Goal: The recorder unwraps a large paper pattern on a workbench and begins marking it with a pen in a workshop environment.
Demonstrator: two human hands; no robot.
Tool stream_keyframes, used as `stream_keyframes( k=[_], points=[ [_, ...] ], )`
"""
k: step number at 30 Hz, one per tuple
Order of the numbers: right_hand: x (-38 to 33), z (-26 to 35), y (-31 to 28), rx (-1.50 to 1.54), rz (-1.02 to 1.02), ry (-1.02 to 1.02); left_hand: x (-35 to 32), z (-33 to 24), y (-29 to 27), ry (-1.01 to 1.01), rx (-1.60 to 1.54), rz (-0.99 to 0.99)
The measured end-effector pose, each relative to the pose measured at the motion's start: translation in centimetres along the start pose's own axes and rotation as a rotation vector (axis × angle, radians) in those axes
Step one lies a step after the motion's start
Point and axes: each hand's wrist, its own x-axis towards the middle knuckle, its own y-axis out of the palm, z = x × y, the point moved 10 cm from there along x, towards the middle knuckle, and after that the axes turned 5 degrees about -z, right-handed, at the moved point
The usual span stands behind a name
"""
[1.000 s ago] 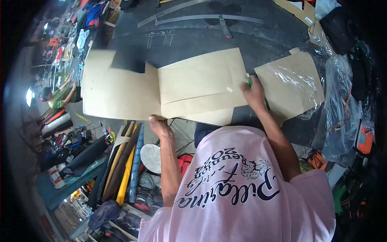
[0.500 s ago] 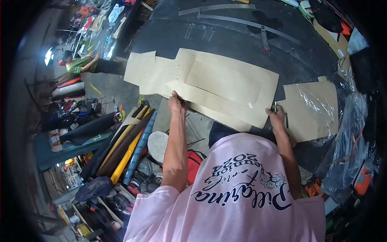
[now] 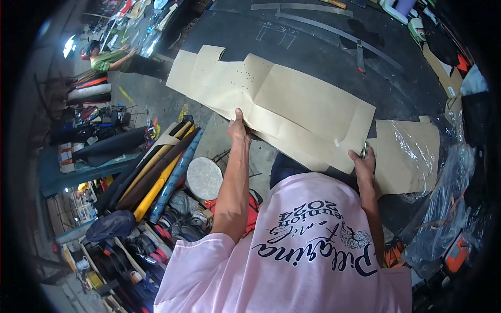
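A large brown paper pattern (image 3: 313,99) with stepped cutouts, a crease and small punched holes lies partly over the dark tabletop, its left end past the table edge. My left hand (image 3: 238,130) grips its near edge left of the middle, thumb on top and fingers hidden underneath. At the near right corner, my right hand (image 3: 364,166) is closed, its thumb on the paper. A slim green-and-light pen-like thing (image 3: 364,150) sticks up between its fingers. Just right of that hand lies a second brown sheet (image 3: 407,167), partly under clear plastic.
On the dark table (image 3: 323,49) lie a utility knife (image 3: 360,57) and long grey strips (image 3: 318,25). Crumpled clear plastic (image 3: 443,188) fills the right edge. A round stool (image 3: 204,178) and rolled materials (image 3: 162,177) stand to the left. Another person (image 3: 112,58) works at the far left.
The pattern has tilted, its left end now higher and its right end lower in view. The crease near the punched holes stands out more. Both hands keep their hold on it.
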Motion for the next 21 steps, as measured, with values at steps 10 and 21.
stream_keyframes(
  k=[10,21],
  points=[
    [-3.4,8.5,0.7,-0.483,-0.171,-0.519,-2.5,-4.5,3.9,0.180,-0.048,0.086],
    [-7.9,11.1,11.6,-0.709,0.376,-0.713,-6.1,-3.1,4.9,0.143,-0.096,0.108]
  ],
)
